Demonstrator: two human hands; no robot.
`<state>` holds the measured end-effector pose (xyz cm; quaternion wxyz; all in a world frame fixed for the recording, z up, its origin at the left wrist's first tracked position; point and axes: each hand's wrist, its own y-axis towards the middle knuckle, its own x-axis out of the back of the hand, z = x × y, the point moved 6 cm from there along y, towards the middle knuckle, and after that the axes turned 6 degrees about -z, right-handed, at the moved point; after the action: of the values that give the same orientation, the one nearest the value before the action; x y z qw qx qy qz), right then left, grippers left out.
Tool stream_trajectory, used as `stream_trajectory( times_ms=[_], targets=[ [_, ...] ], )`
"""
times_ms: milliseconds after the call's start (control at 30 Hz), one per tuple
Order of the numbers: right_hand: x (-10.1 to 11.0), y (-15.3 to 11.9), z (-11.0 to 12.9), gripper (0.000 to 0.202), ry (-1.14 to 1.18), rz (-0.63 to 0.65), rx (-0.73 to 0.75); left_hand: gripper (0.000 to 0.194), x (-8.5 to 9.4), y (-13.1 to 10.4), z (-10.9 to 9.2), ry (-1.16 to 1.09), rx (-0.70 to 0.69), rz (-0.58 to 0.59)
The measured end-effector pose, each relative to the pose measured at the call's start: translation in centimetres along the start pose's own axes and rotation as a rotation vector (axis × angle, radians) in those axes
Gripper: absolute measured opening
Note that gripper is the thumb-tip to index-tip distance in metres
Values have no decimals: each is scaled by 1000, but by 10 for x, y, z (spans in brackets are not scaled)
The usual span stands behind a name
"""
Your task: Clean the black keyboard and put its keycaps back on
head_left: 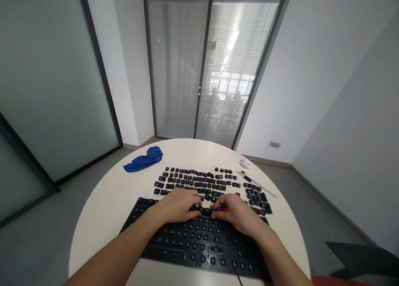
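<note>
A black keyboard, largely stripped of its keycaps, lies across the near side of the round table, with rows of bare key posts showing. My left hand reaches over its far edge, thumb and forefinger bent together; what is between them is too dark to make out. Facing it, my right hand pinches at a black keycap on the same far row, thumb and forefinger close together. A short run of dark keycaps shows between the two hands. Beyond them, loose black keycaps lie in keyboard-like rows.
On the white round table are a crumpled blue cloth at far left, more keycaps at right, a thin brush-like stick and a small white item. A cable leaves the keyboard's near side. A dark chair part stands lower right.
</note>
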<state>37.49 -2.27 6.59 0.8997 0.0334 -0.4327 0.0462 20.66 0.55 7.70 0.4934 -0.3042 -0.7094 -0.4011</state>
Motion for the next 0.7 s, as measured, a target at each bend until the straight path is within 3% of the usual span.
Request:
stream_trajectory(
  times_ms=[467,700],
  targets=[
    [-4,1,-9,18,-1,1,-39,14,2,1,-3,5,1,10],
    [0,-2,-2,16,-40,7,2,15,0,0,-1,0,-3,12]
  ],
)
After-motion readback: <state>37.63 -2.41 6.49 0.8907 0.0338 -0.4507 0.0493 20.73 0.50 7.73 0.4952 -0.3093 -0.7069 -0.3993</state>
